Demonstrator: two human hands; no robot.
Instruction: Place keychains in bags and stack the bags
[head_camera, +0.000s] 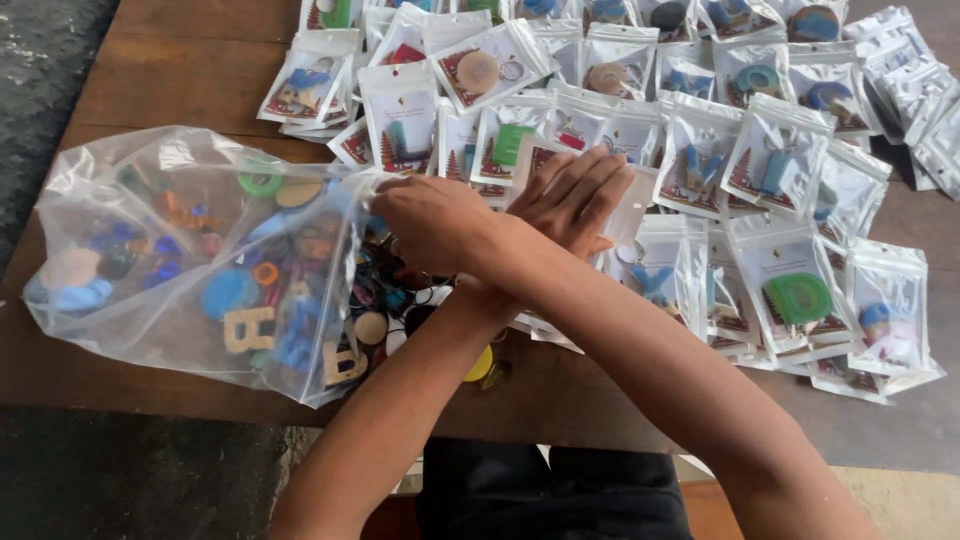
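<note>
The right hand curls, its grip hidden, at the mouth of the limp, slippery bag of keychains, which is best pinched at that rim, while the left hand lies spread flat on small sealed packets.

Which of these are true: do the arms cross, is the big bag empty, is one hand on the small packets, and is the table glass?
1. The person's forearms cross, so the right hand is on the left side of the picture. True.
2. The clear plastic bag is empty. False: it holds colourful letters, rings and discs.
3. The left hand lies with its fingers stretched out on the small packets. True.
4. The packets lie on a glass table. False: the table is brown wood.
5. The right hand is at the mouth of the bag. True.
</note>
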